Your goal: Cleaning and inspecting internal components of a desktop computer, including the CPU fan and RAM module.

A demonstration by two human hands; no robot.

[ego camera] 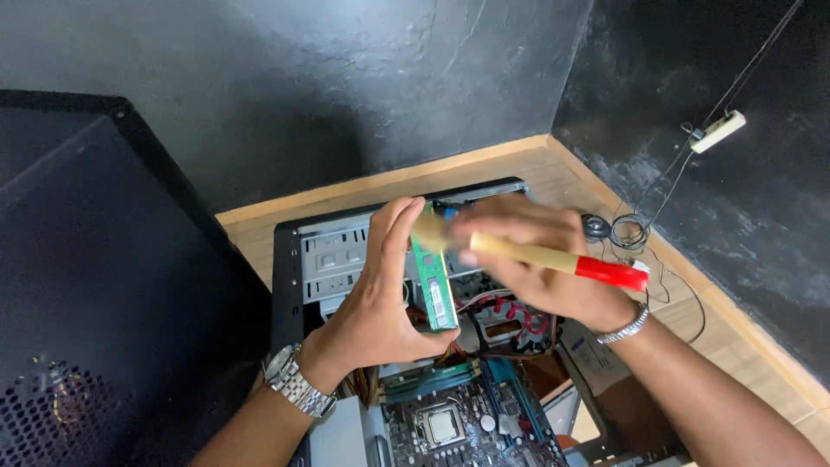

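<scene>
While the left hand [376, 298] grips a green memory module [435, 281] upright above the open computer case [290, 259], the right hand [527, 259], blurred, clasps a red-handled brush [553, 258]; light strokes along the contacts look wisest

You've got an open computer case [294, 259] lying on a wooden desk [735, 337], motherboard [458, 424] exposed at the bottom with its bare processor socket [442, 425]. Red cables [519, 313] sit tangled mid-case. A black side panel [95, 285] with vent holes stands at your left. Dark walls [346, 78] behind; thin wires [640, 229] coil in the corner, a small white block [718, 131] hanging on the wall.
</scene>
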